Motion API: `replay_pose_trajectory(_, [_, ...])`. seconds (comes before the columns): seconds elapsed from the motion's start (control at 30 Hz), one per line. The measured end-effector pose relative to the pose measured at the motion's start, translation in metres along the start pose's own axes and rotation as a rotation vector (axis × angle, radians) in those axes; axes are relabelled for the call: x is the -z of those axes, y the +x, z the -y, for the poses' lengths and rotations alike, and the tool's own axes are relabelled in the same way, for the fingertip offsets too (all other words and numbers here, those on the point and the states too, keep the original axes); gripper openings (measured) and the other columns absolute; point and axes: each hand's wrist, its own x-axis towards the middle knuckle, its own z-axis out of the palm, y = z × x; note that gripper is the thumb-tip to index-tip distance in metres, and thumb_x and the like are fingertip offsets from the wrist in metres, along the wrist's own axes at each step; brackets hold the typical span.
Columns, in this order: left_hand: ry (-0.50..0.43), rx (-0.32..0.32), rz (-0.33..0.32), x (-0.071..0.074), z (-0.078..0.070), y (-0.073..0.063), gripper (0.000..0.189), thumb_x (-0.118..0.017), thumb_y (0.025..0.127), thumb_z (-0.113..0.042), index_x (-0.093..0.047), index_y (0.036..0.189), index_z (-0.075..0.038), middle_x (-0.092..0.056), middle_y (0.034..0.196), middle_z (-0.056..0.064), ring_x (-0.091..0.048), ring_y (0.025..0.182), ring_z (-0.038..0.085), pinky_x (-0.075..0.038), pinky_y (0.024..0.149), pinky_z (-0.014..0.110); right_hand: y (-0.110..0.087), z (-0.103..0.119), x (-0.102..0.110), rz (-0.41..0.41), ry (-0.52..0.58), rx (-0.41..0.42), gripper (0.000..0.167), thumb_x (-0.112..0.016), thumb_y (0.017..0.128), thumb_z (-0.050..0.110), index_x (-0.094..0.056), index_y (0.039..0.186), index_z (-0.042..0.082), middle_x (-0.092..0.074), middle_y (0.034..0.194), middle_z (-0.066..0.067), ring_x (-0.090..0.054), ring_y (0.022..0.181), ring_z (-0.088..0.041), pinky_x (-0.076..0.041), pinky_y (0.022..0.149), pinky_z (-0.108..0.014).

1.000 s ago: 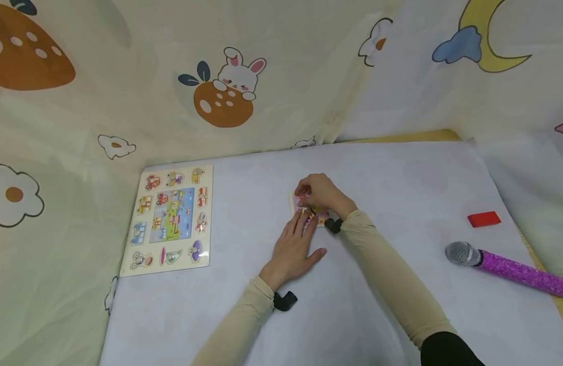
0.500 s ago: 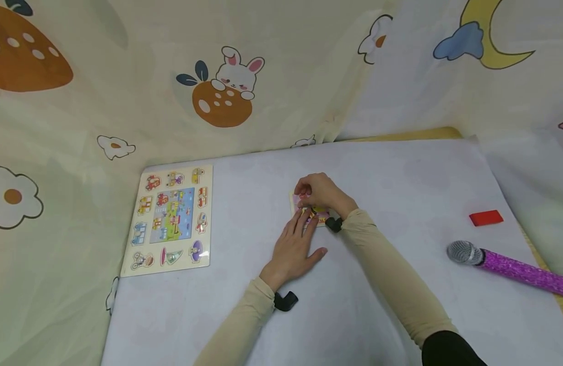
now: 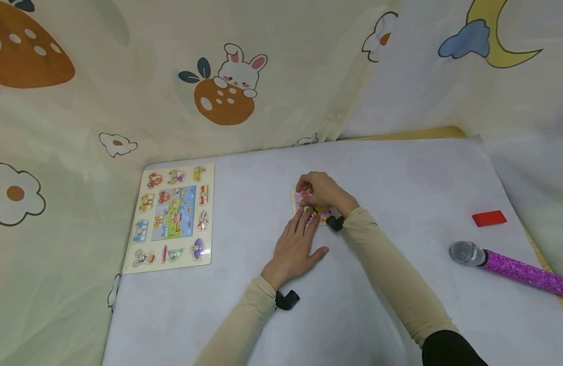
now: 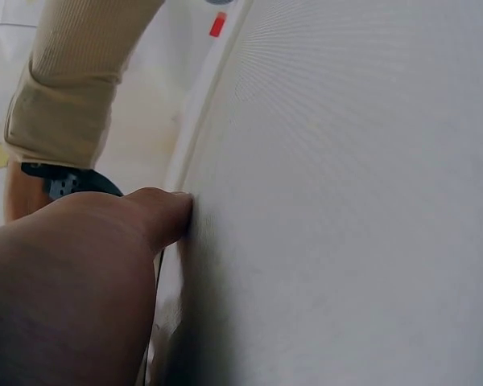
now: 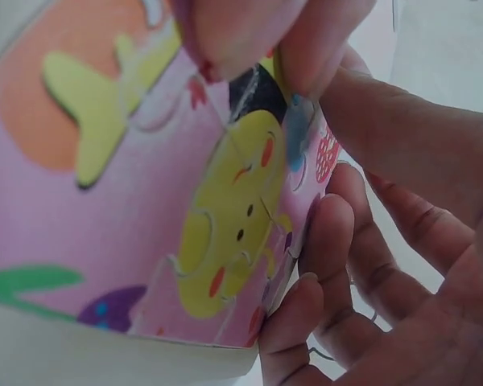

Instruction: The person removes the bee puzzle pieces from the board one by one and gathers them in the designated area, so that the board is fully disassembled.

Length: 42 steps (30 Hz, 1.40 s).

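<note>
A small pink jigsaw puzzle lies on the white-covered table, partly hidden under both hands. Its printed yellow face, crossed by piece seams, fills the middle of the right wrist view. My left hand rests palm down, its straight fingers on the puzzle's near side and its thumb spread to the right. From the far side my right hand reaches over with bent fingers. Thumb and fingers pinch the puzzle at its far left part, and in the right wrist view the curled fingertips sit at its edge.
A vehicle-themed peg puzzle board lies at the table's left. On the right are a red block and a microphone with a glittery purple handle. A printed cloth hangs behind the table's far edge.
Both hands keep their places on the puzzle, with hardly any finger movement. The head view has shifted slightly.
</note>
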Motion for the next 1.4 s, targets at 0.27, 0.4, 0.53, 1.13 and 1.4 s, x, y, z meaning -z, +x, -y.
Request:
replay_pose_trajectory(0.27, [-0.015, -0.006, -0.014, 0.000, 0.000, 0.000, 0.081, -0.057, 0.105, -0.056, -0.026, 0.167, -0.013, -0.015, 0.178, 0.011, -0.007, 0.166, 0.030, -0.017, 0.134, 0.044, -0.002, 0.003, -0.001, -0.020, 0.043, -0.022, 0.031, -0.089, 0.086, 0.009, -0.071, 0.111, 0.007, -0.072, 0.107, -0.009, -0.067, 0.100, -0.026, -0.055, 0.092, -0.042])
replay_pose_trajectory(0.4, [-0.025, -0.014, -0.033, 0.000, -0.001, -0.001, 0.081, -0.058, 0.105, -0.055, -0.028, 0.167, -0.012, -0.018, 0.177, 0.012, -0.009, 0.166, 0.031, -0.019, 0.133, 0.045, -0.005, 0.003, -0.003, -0.028, 0.054, -0.022, 0.031, -0.087, 0.088, 0.008, -0.073, 0.115, 0.006, -0.073, 0.108, -0.009, -0.067, 0.101, -0.026, -0.056, 0.093, -0.042])
replay_pose_trajectory(0.53, [-0.021, -0.022, -0.049, 0.000, 0.000, -0.001, 0.081, -0.059, 0.105, -0.055, -0.028, 0.166, -0.012, -0.019, 0.176, 0.012, -0.011, 0.166, 0.032, -0.022, 0.133, 0.045, -0.006, 0.001, -0.006, -0.049, 0.055, 0.007, 0.031, -0.086, 0.088, 0.004, -0.073, 0.116, 0.005, -0.072, 0.108, -0.010, -0.067, 0.102, -0.026, -0.056, 0.094, -0.042])
replay_pose_trajectory(1.13, [-0.030, -0.011, -0.032, 0.001, -0.002, -0.002, 0.080, -0.058, 0.105, -0.055, -0.028, 0.167, -0.014, -0.018, 0.177, 0.010, -0.010, 0.166, 0.031, -0.020, 0.133, 0.045, -0.013, -0.001, -0.008, -0.053, 0.083, 0.068, 0.031, -0.078, 0.093, -0.003, -0.075, 0.121, 0.008, -0.076, 0.107, -0.007, -0.069, 0.094, -0.020, -0.059, 0.085, -0.036])
replay_pose_trajectory(1.4, [-0.028, 0.007, -0.013, 0.001, -0.003, -0.001, 0.081, -0.057, 0.105, -0.057, -0.027, 0.167, -0.014, -0.016, 0.177, 0.009, -0.007, 0.167, 0.030, -0.017, 0.134, 0.044, -0.022, -0.022, 0.007, -0.130, 0.129, 0.030, 0.031, -0.072, 0.097, -0.003, -0.072, 0.126, 0.005, -0.074, 0.110, -0.011, -0.069, 0.102, -0.026, -0.057, 0.093, -0.043])
